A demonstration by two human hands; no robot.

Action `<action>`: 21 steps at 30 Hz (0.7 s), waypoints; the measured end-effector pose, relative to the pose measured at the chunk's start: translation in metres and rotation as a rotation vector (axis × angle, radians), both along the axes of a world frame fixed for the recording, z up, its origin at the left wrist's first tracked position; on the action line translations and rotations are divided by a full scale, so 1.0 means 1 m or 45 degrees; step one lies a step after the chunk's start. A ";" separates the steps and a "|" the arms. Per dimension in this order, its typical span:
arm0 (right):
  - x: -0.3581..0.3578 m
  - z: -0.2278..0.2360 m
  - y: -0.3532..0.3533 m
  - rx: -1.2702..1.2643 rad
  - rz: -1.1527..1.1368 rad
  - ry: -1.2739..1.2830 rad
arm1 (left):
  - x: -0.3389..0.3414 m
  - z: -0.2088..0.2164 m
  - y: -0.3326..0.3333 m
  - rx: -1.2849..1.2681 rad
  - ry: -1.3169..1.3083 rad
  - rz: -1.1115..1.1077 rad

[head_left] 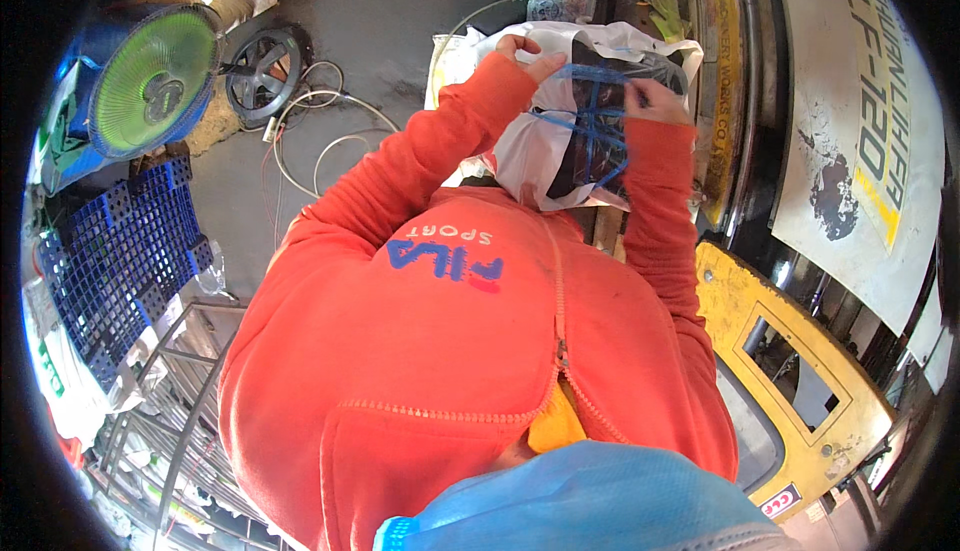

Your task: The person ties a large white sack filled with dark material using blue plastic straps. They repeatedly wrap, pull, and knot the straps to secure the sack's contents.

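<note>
Stretching across between two bare hands, a flat blue strap (592, 73) lies over a white sack (525, 151) with dark stuff (590, 156) showing in it; the sack is in front of the person, just left of a long yellow beam (721, 101). The strap's long way runs from left to right, almost level; other blue strips cross below it, one sloping down to the right. The left hand (528, 58) is at the strap's left end, its thumb tip by the blue; the right hand (652, 103) is near the right end, its fingers bent; one cannot tell if either is pinching the strap tight.

Big dark and yellow letters are on a pale board (820, 91) at the far right; dark letters run along the yellow beam; blue and white letters sit upside down on the red jacket (440, 351); a small sticker (780, 501) is on a yellow panel (728, 291).
</note>
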State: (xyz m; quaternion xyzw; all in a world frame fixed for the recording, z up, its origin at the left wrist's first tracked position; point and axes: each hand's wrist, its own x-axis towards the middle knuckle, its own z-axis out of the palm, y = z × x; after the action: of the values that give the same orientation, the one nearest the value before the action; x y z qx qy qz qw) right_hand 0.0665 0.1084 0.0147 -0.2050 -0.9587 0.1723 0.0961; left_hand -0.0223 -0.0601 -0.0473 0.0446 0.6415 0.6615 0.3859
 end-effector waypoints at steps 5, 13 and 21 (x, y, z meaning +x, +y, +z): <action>-0.037 -0.035 -0.029 0.126 0.218 -0.266 | 0.010 -0.011 0.005 -0.195 0.489 0.083; -0.084 -0.105 -0.002 -0.094 -0.243 -0.640 | 0.016 -0.010 -0.013 0.126 -0.248 0.255; -0.099 -0.096 -0.013 -0.020 0.228 -0.695 | 0.012 -0.020 -0.018 0.198 -0.220 0.144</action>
State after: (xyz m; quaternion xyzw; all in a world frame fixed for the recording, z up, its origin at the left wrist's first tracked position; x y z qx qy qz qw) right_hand -0.0326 0.0952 -0.0812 -0.1592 -0.9620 0.1261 -0.1826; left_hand -0.0106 -0.0780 -0.0676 -0.0190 0.5542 0.7312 0.3972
